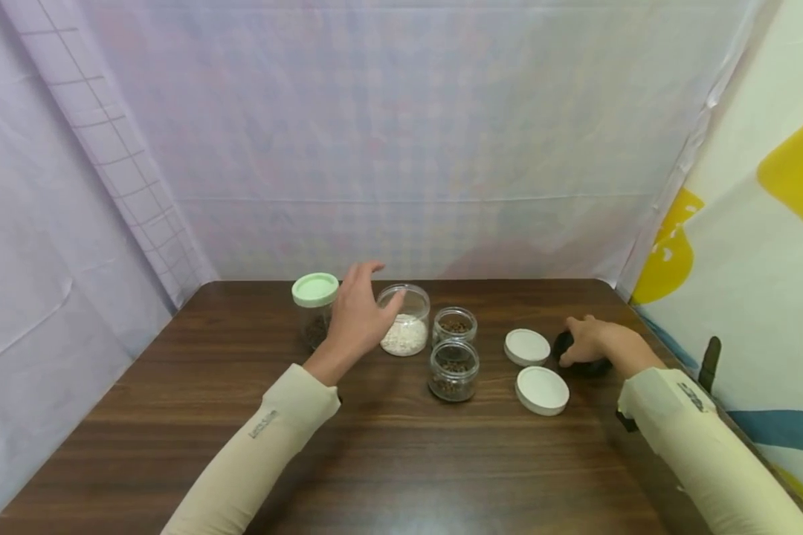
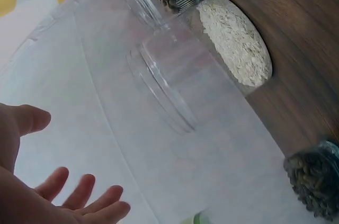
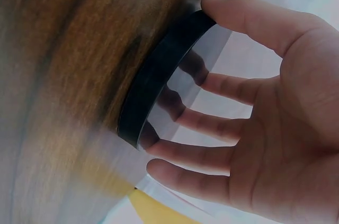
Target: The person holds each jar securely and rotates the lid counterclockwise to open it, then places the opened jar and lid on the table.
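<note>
On the right side of the table my right hand (image 1: pixel 592 340) is over a black lid (image 3: pixel 148 89), its thumb at the rim and its fingers on the glossy face; part of the lid is hidden. My left hand (image 1: pixel 361 316), its fingers spread and holding nothing, is between a green-lidded jar (image 1: pixel 315 290) and a clear jar of white grains (image 1: pixel 404 334). The palm of this hand faces the clear jar in the left wrist view. That jar has no lid on it.
Two small glass jars, one behind (image 1: pixel 455 324) and one in front (image 1: pixel 453 375), hold dark pieces. Two white lids, a far one (image 1: pixel 527 347) and a near one (image 1: pixel 542 390), lie left of the right hand. White sheets hang behind the wooden table (image 1: pixel 401 461).
</note>
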Available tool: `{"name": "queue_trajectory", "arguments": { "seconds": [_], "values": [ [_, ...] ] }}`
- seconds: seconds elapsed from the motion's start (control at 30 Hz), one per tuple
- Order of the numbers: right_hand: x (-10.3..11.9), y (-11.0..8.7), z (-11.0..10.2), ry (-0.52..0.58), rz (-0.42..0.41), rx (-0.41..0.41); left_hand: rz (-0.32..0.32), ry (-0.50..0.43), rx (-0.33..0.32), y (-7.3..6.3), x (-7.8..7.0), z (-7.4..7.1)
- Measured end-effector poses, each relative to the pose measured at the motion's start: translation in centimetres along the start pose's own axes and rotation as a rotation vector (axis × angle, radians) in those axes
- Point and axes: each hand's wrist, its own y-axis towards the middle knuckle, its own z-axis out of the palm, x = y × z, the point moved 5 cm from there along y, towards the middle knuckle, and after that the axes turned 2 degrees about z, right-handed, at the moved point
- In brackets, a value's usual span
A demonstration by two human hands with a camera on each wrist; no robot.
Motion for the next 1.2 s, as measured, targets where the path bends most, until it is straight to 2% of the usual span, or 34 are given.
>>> {"name": "queue_trajectory", "arguments": {
  "seconds": [0.17,0.3,0.47,0.57,0.67,0.83,0.93,1.07,1.2],
  "values": [
    [0.2,-0.1,0.2,-0.002,-0.004,0.0,0.055,0.01,-0.056,-0.2,0.3,-1.3],
    [0.1,-0.2,0.1,0.0,-0.011,-0.013,0.094,0.045,-0.119,0.0,1.1,-2.1],
    [-0.1,-0.4,0.1,0.018,-0.013,-0.017,0.079,0.071,-0.186,0.4,3.2,-3.2],
    [-0.4,-0.5,0.1,0.039,-0.016,-0.019,0.01,0.067,-0.204,0.5,4.9,-4.0],
    [-0.5,-0.8,-0.3,0.047,-0.023,-0.036,-0.104,0.041,-0.194,0.6,6.9,-4.5],
    [-0.2,-1.3,-1.2,0.043,-0.041,-0.078,-0.334,-0.104,-0.115,0.5,10.5,-4.7],
    [0.4,-2.0,-1.9,0.037,-0.059,-0.095,-0.435,-0.179,-0.073,0.2,12.0,-4.6],
    [1.7,-3.4,-3.4,0.029,-0.117,-0.163,-0.518,-0.204,0.007,-0.2,13.4,-3.9],
    [3.8,-5.2,-5.5,0.007,-0.191,-0.278,-0.543,-0.209,0.084,-0.4,14.1,-3.2]
  ]
}}
